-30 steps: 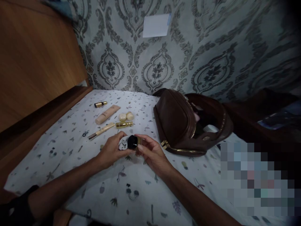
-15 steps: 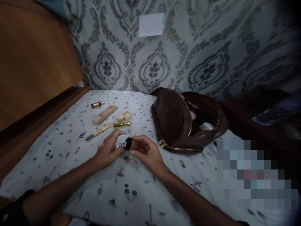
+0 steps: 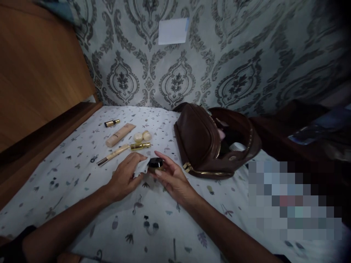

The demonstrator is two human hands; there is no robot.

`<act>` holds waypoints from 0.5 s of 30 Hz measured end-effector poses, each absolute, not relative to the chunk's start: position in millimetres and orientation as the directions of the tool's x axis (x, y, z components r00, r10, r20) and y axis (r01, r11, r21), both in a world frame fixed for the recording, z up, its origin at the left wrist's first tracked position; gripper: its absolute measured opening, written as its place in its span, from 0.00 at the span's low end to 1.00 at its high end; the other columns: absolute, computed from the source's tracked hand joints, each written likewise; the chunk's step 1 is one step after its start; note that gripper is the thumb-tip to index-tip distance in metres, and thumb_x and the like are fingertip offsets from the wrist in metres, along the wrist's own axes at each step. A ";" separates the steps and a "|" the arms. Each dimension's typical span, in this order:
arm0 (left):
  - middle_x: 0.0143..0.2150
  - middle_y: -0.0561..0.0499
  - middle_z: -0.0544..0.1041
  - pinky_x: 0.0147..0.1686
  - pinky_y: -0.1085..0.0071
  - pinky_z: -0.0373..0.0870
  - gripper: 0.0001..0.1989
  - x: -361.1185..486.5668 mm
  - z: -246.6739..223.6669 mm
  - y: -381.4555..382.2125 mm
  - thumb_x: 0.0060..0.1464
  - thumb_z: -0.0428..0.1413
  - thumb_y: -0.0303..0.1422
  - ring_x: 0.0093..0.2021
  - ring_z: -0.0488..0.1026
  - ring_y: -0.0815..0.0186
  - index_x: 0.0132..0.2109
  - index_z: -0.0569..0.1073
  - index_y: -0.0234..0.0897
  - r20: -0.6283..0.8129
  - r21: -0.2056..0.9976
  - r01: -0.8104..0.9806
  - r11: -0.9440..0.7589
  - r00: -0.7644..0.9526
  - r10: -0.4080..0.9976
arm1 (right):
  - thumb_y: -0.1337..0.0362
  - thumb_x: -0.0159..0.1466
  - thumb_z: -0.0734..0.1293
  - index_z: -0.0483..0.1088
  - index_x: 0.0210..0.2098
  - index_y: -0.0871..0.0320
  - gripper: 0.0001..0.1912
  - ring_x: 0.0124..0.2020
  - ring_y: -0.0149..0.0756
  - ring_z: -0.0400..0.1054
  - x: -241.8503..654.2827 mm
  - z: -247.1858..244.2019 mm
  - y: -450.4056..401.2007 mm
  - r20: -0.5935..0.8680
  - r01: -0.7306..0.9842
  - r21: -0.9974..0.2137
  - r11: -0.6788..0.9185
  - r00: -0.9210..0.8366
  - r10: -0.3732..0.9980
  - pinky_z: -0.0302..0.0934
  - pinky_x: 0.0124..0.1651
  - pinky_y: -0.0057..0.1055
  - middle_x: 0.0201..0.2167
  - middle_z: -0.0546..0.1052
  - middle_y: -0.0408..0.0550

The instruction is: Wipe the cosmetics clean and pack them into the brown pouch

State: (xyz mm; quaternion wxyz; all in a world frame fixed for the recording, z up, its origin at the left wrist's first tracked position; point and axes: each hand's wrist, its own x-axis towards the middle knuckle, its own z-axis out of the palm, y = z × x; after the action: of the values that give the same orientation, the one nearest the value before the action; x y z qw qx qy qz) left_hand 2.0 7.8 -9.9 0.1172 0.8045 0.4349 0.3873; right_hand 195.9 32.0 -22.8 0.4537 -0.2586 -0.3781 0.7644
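My right hand [image 3: 171, 178] grips a small cosmetic jar [image 3: 156, 163] with a glossy black lid and a gold-toned base. The jar stands upright between finger and thumb. My left hand [image 3: 127, 176] is closed on a white cloth [image 3: 142, 167], pressed against the jar's left side. Just beyond the hands lie a gold tube [image 3: 140, 146], two small cream-coloured round pieces [image 3: 142, 136], a slim beige tube with a silver cap [image 3: 113, 155], a beige squeeze tube [image 3: 120, 134] and a black-and-gold lipstick-like tube [image 3: 112, 123].
An unzipped brown leather bag [image 3: 199, 137] stands to the right, with a white item [image 3: 237, 147] inside. Patterned white bedding [image 3: 161, 233] lies under everything. Wooden furniture [image 3: 38, 69] borders the left, and a damask-patterned wall or curtain [image 3: 123, 80] rises behind.
The jar has turned from lying on its side to upright, its black lid now on top. The cloth still touches it. The view has shifted slightly.
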 end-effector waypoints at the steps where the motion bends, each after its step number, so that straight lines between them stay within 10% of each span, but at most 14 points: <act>1: 0.45 0.45 0.74 0.46 0.62 0.71 0.14 2.5 -10.7 7.3 0.60 0.51 0.27 0.47 0.72 0.57 0.53 0.67 0.38 0.520 0.530 0.611 -0.588 0.314 0.795 | 0.63 0.49 0.80 0.75 0.51 0.48 0.30 0.45 0.37 0.74 195.8 -22.3 31.7 -0.052 -0.503 -0.805 -0.315 -0.469 0.882 0.69 0.51 0.35 0.46 0.77 0.43; 15: 0.53 0.39 0.70 0.50 0.58 0.71 0.28 5.5 -6.5 3.3 0.58 0.48 0.22 0.52 0.70 0.54 0.65 0.64 0.39 0.656 0.262 0.605 -0.752 0.461 0.598 | 0.64 0.46 0.82 0.78 0.45 0.51 0.26 0.35 0.29 0.71 196.0 -27.3 36.0 -0.114 -0.529 -0.772 -0.352 -0.430 0.896 0.65 0.41 0.25 0.38 0.80 0.42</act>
State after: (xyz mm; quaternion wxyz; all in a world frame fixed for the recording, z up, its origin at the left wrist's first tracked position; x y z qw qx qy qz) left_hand 5.5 3.3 -6.5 -0.0042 0.8546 0.3518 0.3820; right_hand 196.0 36.0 -27.3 0.4591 -0.2727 -0.3362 0.7758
